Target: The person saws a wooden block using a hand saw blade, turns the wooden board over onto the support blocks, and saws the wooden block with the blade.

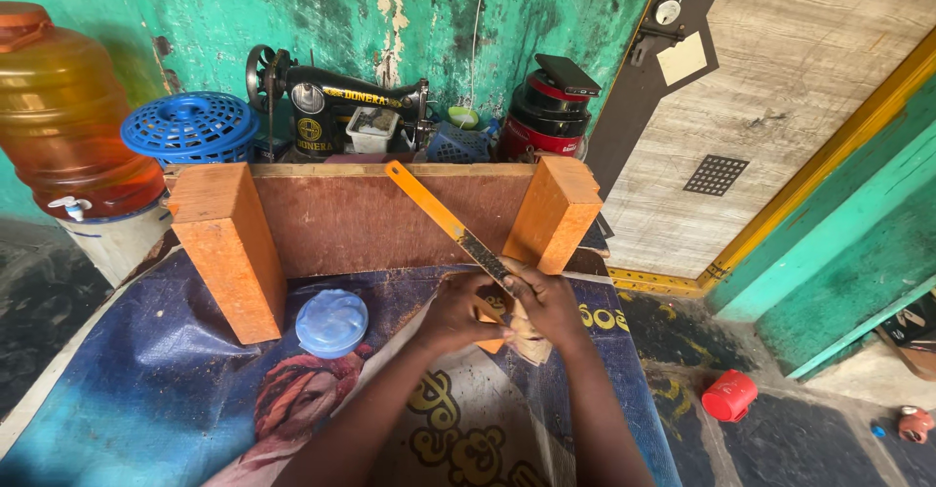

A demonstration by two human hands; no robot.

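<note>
My left hand [454, 313] and my right hand [546, 302] meet over a small pale wooden piece [526, 339] on a printed sheet. A long file with an orange handle [444, 216] slants up to the left from my right hand, which grips its dark rasp end. My left hand pinches a small orange piece [490, 343] and the wooden piece beside it. Behind the hands stands a low brown board [370, 219] between two upright orange blocks [229, 253] [553, 212].
A blue round lid [331, 322] lies on the printed sheet [146, 380]. Behind are a black sewing machine [331, 107], a blue basket [192, 126], an orange water jug [63, 107] and a red cooker [546, 116]. A red cup [729, 395] lies on the floor.
</note>
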